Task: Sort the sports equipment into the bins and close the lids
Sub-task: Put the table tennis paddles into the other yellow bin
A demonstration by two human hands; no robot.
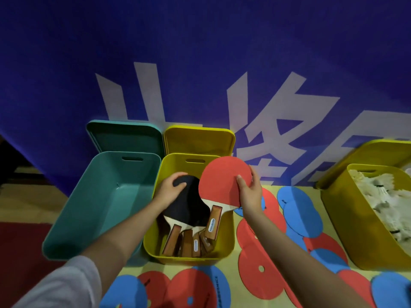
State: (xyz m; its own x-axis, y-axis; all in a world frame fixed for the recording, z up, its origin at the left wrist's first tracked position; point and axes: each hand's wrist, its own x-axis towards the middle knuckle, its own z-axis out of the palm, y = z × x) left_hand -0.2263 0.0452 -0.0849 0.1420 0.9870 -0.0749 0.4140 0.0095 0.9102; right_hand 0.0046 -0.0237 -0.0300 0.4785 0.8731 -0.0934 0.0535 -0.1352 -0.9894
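A yellow bin (226,245) in the middle holds several table tennis paddles with brown handles. My left hand (170,190) grips the head of a black-faced paddle (189,205) lying on top of the pile. My right hand (250,192) grips the edge of a red-faced paddle (220,181) held tilted over the bin's right side, its handle pointing down into the bin. An empty teal bin (100,201) stands to the left. Both bins' lids, teal (124,136) and yellow (200,140), stand open against the wall behind.
Another yellow bin (347,218) at the right holds white shuttlecocks (382,196). Red and blue paddle-shaped flat covers (295,207) lie scattered on the floor to the right and in front. A blue banner wall (200,52) rises right behind the bins.
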